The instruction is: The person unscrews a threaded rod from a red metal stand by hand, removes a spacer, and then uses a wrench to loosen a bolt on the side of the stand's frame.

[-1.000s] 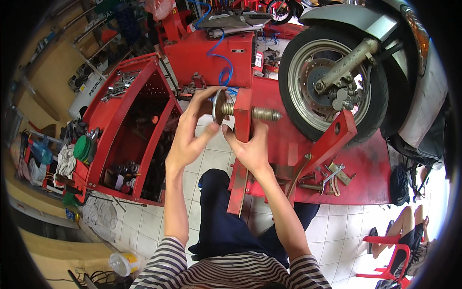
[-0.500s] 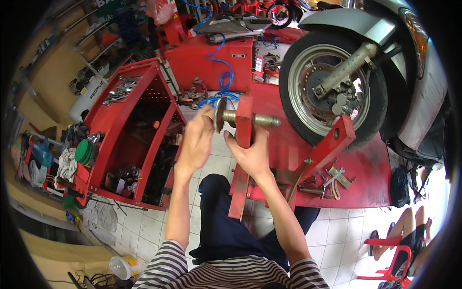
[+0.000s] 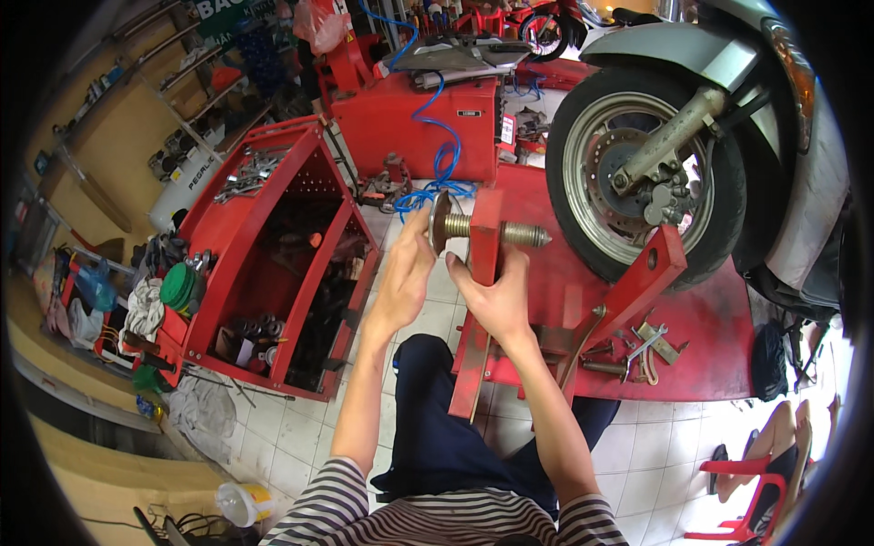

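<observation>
A thick threaded bolt (image 3: 523,235) runs crosswise through the top of a red metal arm (image 3: 485,211) at the edge of the motorcycle lift. At its left end is a round metal disc (image 3: 441,221). My left hand (image 3: 405,282) lies against the disc's outer side with its fingers stretched upward. My right hand (image 3: 496,298) is wrapped round the red arm just below the bolt, thumb on the left side. Some of its fingers are hidden behind the arm.
The red lift platform (image 3: 710,350) carries a motorcycle front wheel (image 3: 569,173), a second red arm (image 3: 637,282) and several wrenches (image 3: 646,348). To the left stands a red tool cart (image 3: 314,238). A blue air hose (image 3: 446,164) coils beyond my hands. A person sits lower right on a red chair (image 3: 769,496).
The whole view has shifted, so the scene sits further right. My left hand's fingers have straightened along the disc. My right hand keeps its hold on the red arm.
</observation>
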A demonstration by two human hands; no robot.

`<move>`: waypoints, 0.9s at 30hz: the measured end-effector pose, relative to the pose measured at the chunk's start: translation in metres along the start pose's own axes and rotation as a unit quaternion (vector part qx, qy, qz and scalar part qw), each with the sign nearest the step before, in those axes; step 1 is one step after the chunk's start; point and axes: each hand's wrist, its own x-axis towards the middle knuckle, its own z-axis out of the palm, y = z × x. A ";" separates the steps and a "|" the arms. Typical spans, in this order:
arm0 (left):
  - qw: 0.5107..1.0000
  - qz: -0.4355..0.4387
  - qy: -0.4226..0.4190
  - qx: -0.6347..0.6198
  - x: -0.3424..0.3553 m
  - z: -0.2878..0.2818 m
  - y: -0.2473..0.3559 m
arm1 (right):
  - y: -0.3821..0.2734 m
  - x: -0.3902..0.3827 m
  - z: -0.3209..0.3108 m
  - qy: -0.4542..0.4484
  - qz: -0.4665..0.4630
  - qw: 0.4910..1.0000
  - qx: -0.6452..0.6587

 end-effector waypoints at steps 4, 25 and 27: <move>0.990 0.121 0.061 -0.043 0.007 0.012 0.028 | 0.001 0.000 -0.003 0.002 -0.015 1.000 -0.016; 0.978 0.159 -0.044 0.131 0.022 -0.016 0.056 | 0.001 -0.002 -0.004 -0.004 0.012 1.000 -0.023; 0.990 0.086 -0.068 0.092 0.022 -0.018 0.053 | -0.002 -0.002 -0.002 0.015 0.002 1.000 -0.009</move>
